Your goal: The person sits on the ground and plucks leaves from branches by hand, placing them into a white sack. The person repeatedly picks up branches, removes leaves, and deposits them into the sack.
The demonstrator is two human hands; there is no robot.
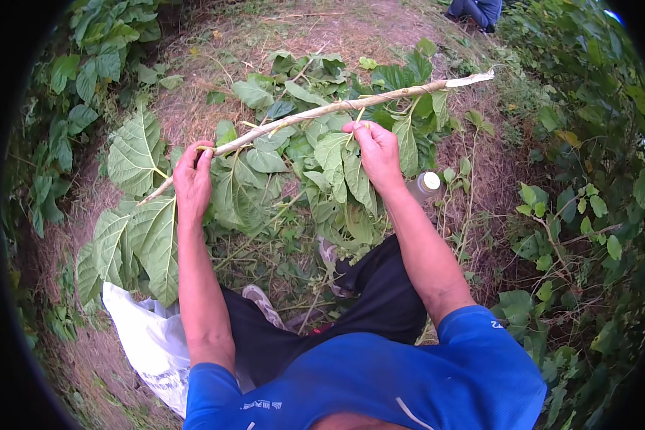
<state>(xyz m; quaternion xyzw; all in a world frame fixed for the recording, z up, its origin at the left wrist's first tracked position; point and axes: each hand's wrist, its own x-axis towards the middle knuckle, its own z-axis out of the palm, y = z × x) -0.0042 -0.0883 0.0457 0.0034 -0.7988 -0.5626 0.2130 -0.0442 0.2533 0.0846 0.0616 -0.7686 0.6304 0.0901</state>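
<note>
A long leafy branch crosses in front of me, its pale split end at the upper right. Around its thinner left part my left hand is closed, thumb on top. Large green leaves hang from the branch below and beside that hand. My right hand pinches a leaf stalk just under the branch, and a couple of leaves droop from those fingers. Whether that stalk is still joined to the branch is hard to tell. Several short stalk stubs stick out along the bark.
A white plastic bag with writing sits by my left side. Right of my right wrist stands a bottle with a white cap. Cut leafy branches lie on the ground ahead. Dense bushes line both sides. Another person is at the top right.
</note>
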